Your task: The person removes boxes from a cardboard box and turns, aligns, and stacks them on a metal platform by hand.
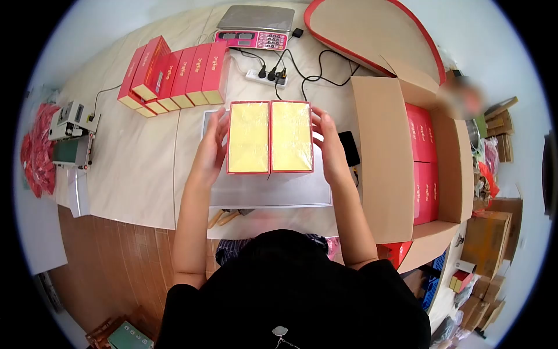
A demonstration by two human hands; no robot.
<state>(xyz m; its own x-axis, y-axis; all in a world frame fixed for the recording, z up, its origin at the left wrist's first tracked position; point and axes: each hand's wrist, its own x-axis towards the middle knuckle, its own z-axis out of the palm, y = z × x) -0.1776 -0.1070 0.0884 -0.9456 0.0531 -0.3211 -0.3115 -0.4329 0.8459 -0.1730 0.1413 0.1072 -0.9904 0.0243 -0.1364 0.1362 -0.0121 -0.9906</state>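
Two red boxes with pale yellow faces stand side by side in front of me, the left box (249,138) against the right box (292,136). Glints on the yellow faces look like clear film. My left hand (214,141) is pressed along the outer side of the left box, its fingers partly hidden behind it. Against the opposite side rests my right hand (329,143), with fingers curved around the edge of the right box. The pair is held between both hands, over a grey mat (273,195). Whether the boxes touch the mat I cannot tell.
Several red boxes (182,75) stand in a row at the back left. A scale (254,29) and a power strip (266,77) with black cables lie behind. On the right, an open carton (386,168) holds red boxes. A small machine (74,131) sits far left.
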